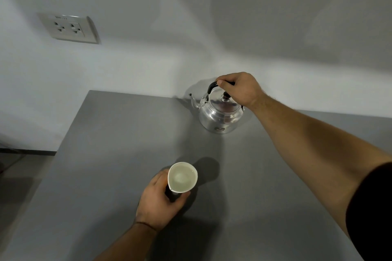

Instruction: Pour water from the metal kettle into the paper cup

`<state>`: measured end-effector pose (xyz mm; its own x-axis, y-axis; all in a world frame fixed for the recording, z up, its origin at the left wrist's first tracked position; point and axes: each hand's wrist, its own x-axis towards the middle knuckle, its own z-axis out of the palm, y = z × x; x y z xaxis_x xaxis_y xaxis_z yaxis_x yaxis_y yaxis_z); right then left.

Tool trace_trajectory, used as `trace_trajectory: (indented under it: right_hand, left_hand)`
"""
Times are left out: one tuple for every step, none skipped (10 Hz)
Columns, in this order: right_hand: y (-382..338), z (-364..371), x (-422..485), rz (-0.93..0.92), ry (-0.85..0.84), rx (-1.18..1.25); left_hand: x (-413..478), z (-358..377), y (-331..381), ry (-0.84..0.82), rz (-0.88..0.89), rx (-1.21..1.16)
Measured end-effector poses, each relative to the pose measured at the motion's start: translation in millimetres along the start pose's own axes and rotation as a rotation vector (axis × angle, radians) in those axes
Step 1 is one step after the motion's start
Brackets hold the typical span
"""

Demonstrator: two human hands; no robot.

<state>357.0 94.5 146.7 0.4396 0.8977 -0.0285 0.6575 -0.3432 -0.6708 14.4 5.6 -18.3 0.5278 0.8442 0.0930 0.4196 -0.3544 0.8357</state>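
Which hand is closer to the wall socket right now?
Left. The left hand holds the cup near the table's front, below the socket; the right hand grips the kettle handle, farther right.

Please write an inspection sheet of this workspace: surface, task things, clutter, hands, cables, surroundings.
Surface: grey table, plain, no spill seen.
Task things: metal kettle stands upright near the wall, lid on, spout pointing left; paper cup holds pale liquid.
Clutter: nothing seen.
Hands: right hand grips the kettle's black handle; left hand holds the cup from its side; a thin band sits on that wrist.
Cables: nothing seen.
Surroundings: pale wall with a double wall socket, nothing plugged in; dark floor strip at far left.
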Motion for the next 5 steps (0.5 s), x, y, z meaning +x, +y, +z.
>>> trace_trajectory:
  right_hand:
    - [-3,-1,-3,-0.036,0.013,-0.14]
    - [-8,-3,-17,-0.07,0.109,-0.294]
    - [-11,2,-27,-0.105,0.166,-0.298]
    - [-15,-6,-51,-0.142,0.219,-0.29]
    - [-13,-12,-74,-0.172,0.26,-0.248]
  left_hand:
    - [1,0,-1,0.004,0.001,-0.006]
    - [-2,-3,2,-0.007,0.023,-0.029]
    - [4,-6,-2,-0.012,-0.011,-0.083]
    - [3,-8,3,-0.033,-0.009,-0.099]
    - [2,-13,3,-0.048,-0.035,-0.076]
